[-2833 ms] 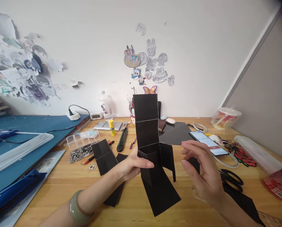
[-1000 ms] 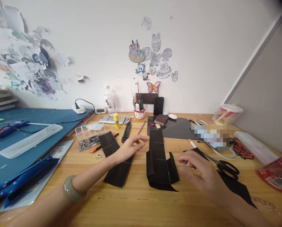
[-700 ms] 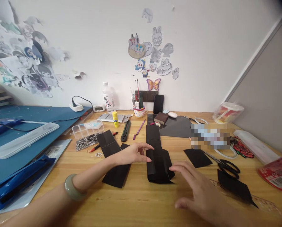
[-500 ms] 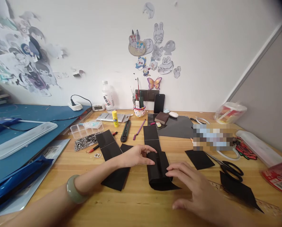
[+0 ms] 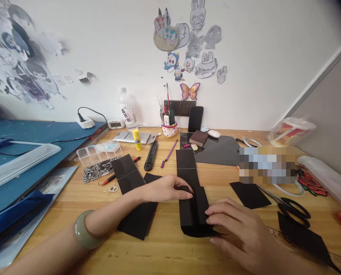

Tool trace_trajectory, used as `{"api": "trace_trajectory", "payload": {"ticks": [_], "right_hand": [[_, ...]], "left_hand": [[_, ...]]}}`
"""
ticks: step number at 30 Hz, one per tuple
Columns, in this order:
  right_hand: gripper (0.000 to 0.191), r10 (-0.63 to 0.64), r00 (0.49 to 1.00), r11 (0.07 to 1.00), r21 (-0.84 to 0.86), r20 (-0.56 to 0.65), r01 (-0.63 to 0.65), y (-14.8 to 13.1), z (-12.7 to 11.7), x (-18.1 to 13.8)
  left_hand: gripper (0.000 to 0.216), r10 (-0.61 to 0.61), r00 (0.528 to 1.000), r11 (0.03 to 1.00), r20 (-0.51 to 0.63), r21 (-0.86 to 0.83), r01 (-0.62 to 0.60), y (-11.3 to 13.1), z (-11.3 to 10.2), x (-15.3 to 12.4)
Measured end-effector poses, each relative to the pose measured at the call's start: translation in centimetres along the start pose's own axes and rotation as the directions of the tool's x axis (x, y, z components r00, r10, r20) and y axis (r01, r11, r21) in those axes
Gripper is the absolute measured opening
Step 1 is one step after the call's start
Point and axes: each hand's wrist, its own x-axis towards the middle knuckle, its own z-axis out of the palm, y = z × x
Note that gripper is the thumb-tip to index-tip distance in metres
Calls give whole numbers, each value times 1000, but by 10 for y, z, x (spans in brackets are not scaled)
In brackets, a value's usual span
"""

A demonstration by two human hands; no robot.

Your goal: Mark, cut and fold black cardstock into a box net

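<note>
A strip of folded black paper [image 5: 187,214] lies in front of me, its near part bent over into a raised fold. My left hand [image 5: 167,188] comes over it from the left, thumb and fingers closed on the folded part. At the right edge, my right hand [image 5: 236,221] has its fingertips on the paper and its thumb below, with a corner of the sheet between them. Left of this strip rests a second black paper strip [image 5: 133,225], creased near its far end, partly under my left forearm.
Behind the strips lie a utility knife [image 5: 151,156], a purple pen [image 5: 169,153] and a yellow glue stick [image 5: 136,139]. Scissors [image 5: 294,212] and black paper pieces [image 5: 250,194] are on the right. A pen cup [image 5: 169,129] and a phone [image 5: 195,119] stand by the wall.
My right hand's fingers and thumb have closed in on the paper's right edge. The right-hand flap stands more upright. My left hand stays on the fold; the view has tilted down slightly.
</note>
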Motion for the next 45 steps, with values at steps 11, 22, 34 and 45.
{"api": "trace_trajectory", "payload": {"ticks": [11, 22, 34, 45], "right_hand": [[8, 176, 981, 970, 155, 76, -186, -1, -5, 16], [2, 101, 984, 983, 139, 150, -122, 8, 2, 16], [16, -148, 988, 988, 31, -48, 150, 2, -3, 19], [14, 70, 992, 972, 229, -110, -43, 10, 9, 17]], "left_hand": [[26, -48, 999, 997, 2, -68, 48, -1, -7, -6], [32, -69, 982, 979, -173, -200, 34, -17, 6, 9], [32, -71, 984, 994, -165, -93, 57, -13, 7, 8], [20, -102, 990, 961, -97, -267, 72, -18, 10, 17]]}}
